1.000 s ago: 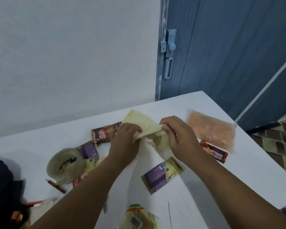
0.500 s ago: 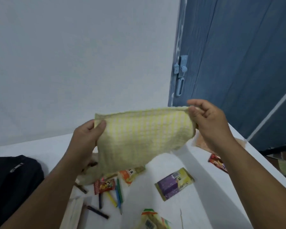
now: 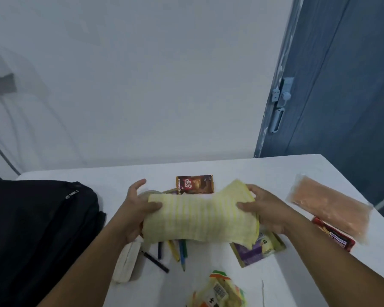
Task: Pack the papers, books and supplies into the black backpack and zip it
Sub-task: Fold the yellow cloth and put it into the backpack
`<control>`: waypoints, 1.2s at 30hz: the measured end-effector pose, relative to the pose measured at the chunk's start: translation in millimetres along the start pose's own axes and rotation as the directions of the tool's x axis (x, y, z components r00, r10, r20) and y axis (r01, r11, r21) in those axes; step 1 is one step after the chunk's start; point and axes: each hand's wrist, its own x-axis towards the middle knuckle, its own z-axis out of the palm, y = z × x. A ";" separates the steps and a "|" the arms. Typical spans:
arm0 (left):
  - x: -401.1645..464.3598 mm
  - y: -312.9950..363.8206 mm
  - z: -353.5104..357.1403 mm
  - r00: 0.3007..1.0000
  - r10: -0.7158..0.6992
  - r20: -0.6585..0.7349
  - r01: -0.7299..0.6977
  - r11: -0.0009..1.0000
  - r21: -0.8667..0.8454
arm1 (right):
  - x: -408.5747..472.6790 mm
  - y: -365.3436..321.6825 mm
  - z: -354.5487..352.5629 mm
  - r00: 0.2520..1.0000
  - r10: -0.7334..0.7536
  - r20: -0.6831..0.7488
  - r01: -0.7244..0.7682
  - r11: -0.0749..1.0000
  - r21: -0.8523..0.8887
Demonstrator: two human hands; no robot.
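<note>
A yellow checked cloth (image 3: 200,216) is folded over and held just above the white table (image 3: 264,169). My left hand (image 3: 135,209) grips its left end and my right hand (image 3: 266,209) grips its right end. The black backpack (image 3: 36,229) lies on the table at the left, its zip pull showing on top. Under the cloth lie several coloured pencils (image 3: 182,253), a dark pen (image 3: 155,261) and a pale pencil case (image 3: 126,262).
Snack packets lie around: a brown one (image 3: 195,183) behind the cloth, a purple one (image 3: 257,249), a red one (image 3: 335,235), a clear orange bag (image 3: 328,207) at the right, a yellow pack (image 3: 220,293) at the front. A blue door (image 3: 341,85) stands beyond the table's right corner.
The cloth was bunched on the table, then held up spread out, and is now lowered and folded over between both hands. The view has shifted, showing more of the backpack.
</note>
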 end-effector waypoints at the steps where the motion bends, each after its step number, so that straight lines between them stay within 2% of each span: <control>1: -0.1 -0.2 -0.8 1.000 0.019 -0.002 -0.019 0.999 -0.035 | -0.5 -3.1 -0.7 0.998 -0.027 -0.065 0.030 0.998 0.052; 2: 0.5 -0.8 -1.9 0.999 0.037 0.017 -0.036 0.998 -0.051 | -1.4 -6.5 -0.1 0.991 -0.056 -0.121 0.062 0.997 0.043; 4: -2.2 -1.9 -1.6 0.997 0.063 0.046 -0.063 0.998 -0.012 | -1.6 -8.0 -0.9 0.977 -0.083 -0.195 0.050 0.984 -0.169; 5: -3.1 -2.3 -1.6 0.996 0.072 0.053 -0.074 0.997 0.038 | -0.2 -5.9 -2.9 0.969 -0.116 -0.218 0.056 0.964 -0.261; 7: -3.1 -3.9 -2.2 0.991 0.106 0.080 -0.120 0.972 0.201 | 1.3 -4.3 -7.2 0.955 -0.216 -0.201 0.145 0.937 -0.317; 8: -2.7 -3.2 -3.1 0.986 0.128 0.105 -0.157 0.927 0.340 | 0.2 -4.9 -8.3 0.947 -0.269 -0.174 0.204 0.925 -0.322; 10: -2.8 0.1 -2.0 0.974 0.164 0.159 -0.227 0.764 0.604 | -2.1 -7.4 -10.4 0.938 -0.327 -0.117 0.272 0.900 -0.341; 12: -1.1 1.8 -1.2 0.962 0.225 0.152 -0.265 0.647 0.715 | -5.0 -9.4 -9.3 0.935 -0.345 -0.079 0.291 0.876 -0.384; 14: 1.9 3.1 -1.6 0.953 0.281 0.113 -0.269 0.615 0.741 | -5.5 -10.5 -7.7 0.914 -0.388 -0.121 0.289 0.830 -0.478; 19: 6.9 9.9 -0.2 0.924 0.370 0.092 -0.311 0.591 0.745 | -5.5 -17.2 -7.4 0.786 -0.569 -0.241 0.315 0.705 -0.635; 25: 9.1 17.7 -1.8 0.874 0.469 0.126 -0.398 0.546 0.737 | -2.7 -29.0 -15.6 0.782 -0.582 -0.222 0.271 0.639 -0.720; 27: 12.6 16.9 -5.5 0.876 0.467 0.121 -0.407 0.580 0.706 | -1.5 -31.3 -19.3 0.806 -0.551 -0.218 0.298 0.695 -0.654; 29: 12.4 15.9 -10.7 0.913 0.398 0.091 -0.376 0.733 0.567 | -2.1 -35.4 -22.1 0.852 -0.485 -0.197 0.327 0.787 -0.523; 31: 11.4 16.1 -14.9 0.950 0.290 0.115 -0.312 0.886 0.343 | -4.7 -40.1 -22.2 0.894 -0.428 -0.134 0.353 0.856 -0.378; 33: 12.6 14.4 -18.9 0.957 0.270 0.109 -0.288 0.931 0.226 | -6.6 -41.9 -21.5 0.908 -0.406 -0.100 0.374 0.896 -0.241; 36: 12.8 15.3 -16.2 0.959 0.279 0.054 -0.284 0.948 0.143 | -8.7 -41.0 -18.6 0.930 -0.353 -0.104 0.347 0.935 -0.072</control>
